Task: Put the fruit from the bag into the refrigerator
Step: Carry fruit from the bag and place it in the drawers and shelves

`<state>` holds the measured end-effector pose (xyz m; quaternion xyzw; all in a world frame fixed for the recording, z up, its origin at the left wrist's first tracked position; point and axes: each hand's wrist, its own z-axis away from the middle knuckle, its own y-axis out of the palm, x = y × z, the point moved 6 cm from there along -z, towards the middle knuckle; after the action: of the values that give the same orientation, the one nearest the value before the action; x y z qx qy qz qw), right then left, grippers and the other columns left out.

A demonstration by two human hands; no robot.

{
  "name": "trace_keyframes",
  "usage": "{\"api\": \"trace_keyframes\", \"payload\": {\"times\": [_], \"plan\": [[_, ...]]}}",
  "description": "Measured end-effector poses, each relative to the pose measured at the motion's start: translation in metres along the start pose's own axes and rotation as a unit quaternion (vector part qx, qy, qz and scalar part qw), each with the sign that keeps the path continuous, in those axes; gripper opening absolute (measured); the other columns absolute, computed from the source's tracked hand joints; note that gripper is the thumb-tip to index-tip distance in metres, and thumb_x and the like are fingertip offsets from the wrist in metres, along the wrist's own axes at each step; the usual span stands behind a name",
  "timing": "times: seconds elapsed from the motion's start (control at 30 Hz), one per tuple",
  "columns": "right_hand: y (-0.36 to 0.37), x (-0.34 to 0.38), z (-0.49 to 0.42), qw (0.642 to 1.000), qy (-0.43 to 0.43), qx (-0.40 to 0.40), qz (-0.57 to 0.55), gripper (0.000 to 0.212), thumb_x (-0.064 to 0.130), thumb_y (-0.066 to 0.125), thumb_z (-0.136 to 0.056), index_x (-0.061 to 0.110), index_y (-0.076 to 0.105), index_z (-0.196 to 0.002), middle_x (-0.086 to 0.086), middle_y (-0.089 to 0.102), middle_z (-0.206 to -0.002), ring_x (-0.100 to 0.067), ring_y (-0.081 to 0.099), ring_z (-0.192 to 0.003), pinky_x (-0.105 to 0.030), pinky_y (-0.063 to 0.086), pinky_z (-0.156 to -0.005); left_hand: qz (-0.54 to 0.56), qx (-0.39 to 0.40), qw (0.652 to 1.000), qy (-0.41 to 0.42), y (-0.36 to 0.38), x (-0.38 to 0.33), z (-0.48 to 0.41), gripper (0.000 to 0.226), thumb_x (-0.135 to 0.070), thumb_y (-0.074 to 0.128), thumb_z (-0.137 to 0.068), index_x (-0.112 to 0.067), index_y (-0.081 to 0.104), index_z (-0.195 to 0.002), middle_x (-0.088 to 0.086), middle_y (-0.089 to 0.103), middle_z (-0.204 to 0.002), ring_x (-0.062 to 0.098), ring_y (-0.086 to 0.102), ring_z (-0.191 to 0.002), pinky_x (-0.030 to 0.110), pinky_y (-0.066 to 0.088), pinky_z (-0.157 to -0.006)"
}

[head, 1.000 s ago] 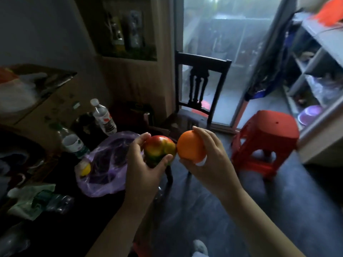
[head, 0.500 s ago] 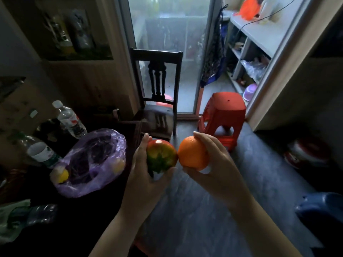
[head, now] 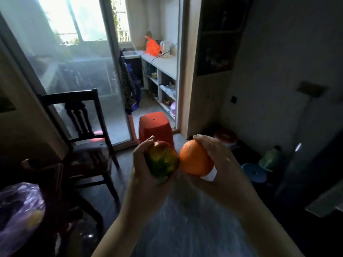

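My left hand (head: 143, 169) grips a red, yellow and green mango (head: 161, 160) in front of me, fingers curled round its left side. My right hand (head: 222, 164) holds an orange (head: 194, 158) just to the right, and the two fruits almost touch. The purple plastic bag (head: 20, 214) lies at the lower left on a dark table, with something yellow showing inside. A dark tall surface (head: 311, 175) at the right edge may be the refrigerator; I cannot tell for sure.
A dark wooden chair (head: 79, 127) stands left of the hands. A red plastic stool (head: 155, 125) sits by the glass door (head: 78, 71). A blue stool (head: 255, 172), a green container (head: 269, 160) and a red-lidded pot (head: 225, 137) are on the floor at right.
The view has swung to the right, so the bag and bottles slid to the left edge. Both hands keep their fruit, held side by side in front.
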<state>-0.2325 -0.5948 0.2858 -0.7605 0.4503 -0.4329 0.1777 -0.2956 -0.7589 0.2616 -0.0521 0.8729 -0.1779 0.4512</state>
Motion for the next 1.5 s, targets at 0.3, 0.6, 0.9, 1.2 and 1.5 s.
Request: {"api": "trace_keyframes", "payload": {"times": [0.3, 0.6, 0.9, 1.2, 1.5], "plan": [[-0.229, -0.072, 0.148, 0.975, 0.147, -0.084, 0.142, 0.084, 0.051, 0.073, -0.069, 0.048, 0.024, -0.138, 0.030, 0.026, -0.141, 0.000, 0.027, -0.131, -0.026, 0.034, -0.101, 0.065, 0.182, 0.974, 0.117, 0.200, -0.171, 0.047, 0.081, -0.031, 0.081, -0.066, -0.032, 0.034, -0.132, -0.012, 0.046, -0.123, 0.001, 0.049, -0.114, 0.017, 0.043, -0.095], [-0.380, -0.119, 0.280, 0.922, 0.245, -0.198, 0.226, 0.084, 0.042, 0.081, -0.067, 0.039, 0.035, -0.137, 0.025, 0.034, -0.138, -0.002, 0.037, -0.127, -0.017, 0.034, -0.101, 0.159, 0.299, 0.917, 0.211, 0.354, -0.306, 0.122, 0.081, -0.032, 0.079, -0.067, -0.034, 0.031, -0.132, -0.017, 0.043, -0.123, 0.007, 0.051, -0.113, 0.022, 0.048, -0.091], [-0.458, -0.178, 0.353, 0.862, 0.321, -0.274, 0.282, 0.089, 0.036, 0.085, -0.062, 0.031, 0.038, -0.137, 0.019, 0.037, -0.135, -0.002, 0.037, -0.126, -0.008, 0.027, -0.103, 0.186, 0.424, 0.851, 0.249, 0.479, -0.375, 0.154, 0.080, -0.029, 0.078, -0.069, -0.033, 0.032, -0.134, -0.015, 0.044, -0.126, -0.001, 0.047, -0.113, 0.009, 0.041, -0.092], [-0.526, -0.293, 0.340, 0.853, 0.364, -0.246, 0.281, 0.084, 0.033, 0.081, -0.067, 0.034, 0.035, -0.138, 0.024, 0.036, -0.136, 0.003, 0.034, -0.126, -0.005, 0.025, -0.101, 0.211, 0.468, 0.824, 0.241, 0.621, -0.406, 0.123, 0.075, -0.024, 0.077, -0.071, -0.035, 0.035, -0.132, -0.021, 0.042, -0.120, -0.004, 0.047, -0.110, 0.004, 0.037, -0.085], [-0.595, -0.384, 0.358, 0.841, 0.391, -0.230, 0.296, 0.081, 0.035, 0.079, -0.072, 0.031, 0.034, -0.140, 0.017, 0.037, -0.140, 0.002, 0.032, -0.127, -0.006, 0.024, -0.101, 0.213, 0.500, 0.804, 0.243, 0.735, -0.450, 0.123, 0.073, -0.021, 0.076, -0.073, -0.030, 0.036, -0.134, -0.013, 0.044, -0.121, -0.003, 0.048, -0.108, 0.002, 0.036, -0.081]]}}
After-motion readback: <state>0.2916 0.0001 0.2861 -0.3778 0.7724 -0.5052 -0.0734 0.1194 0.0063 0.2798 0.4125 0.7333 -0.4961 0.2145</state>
